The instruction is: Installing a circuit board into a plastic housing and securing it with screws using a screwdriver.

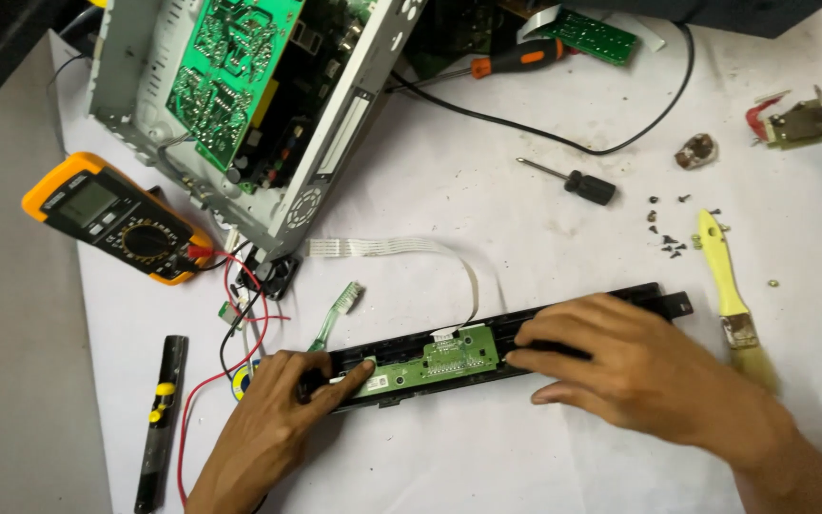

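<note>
A long black front panel point(654, 297) lies across the white table, with a narrow green circuit board point(449, 357) set in it. My left hand point(278, 409) grips the panel's left end, thumb on the board. My right hand point(620, 366) rests flat on the panel's right half, fingertips at the board's right edge. A white ribbon cable point(401, 247) runs from the board up toward an open metal chassis point(240, 105) with green boards inside. A green toothbrush point(337, 312) lies just above my left hand.
A yellow multimeter point(111, 217) with red and black leads sits at left. A black pen-like tool point(159, 419) lies lower left. Two screwdrivers point(573, 181) point(516, 59), loose screws point(673, 243) and a yellow-handled brush point(734, 305) lie at right. A black cable point(563, 138) crosses the top.
</note>
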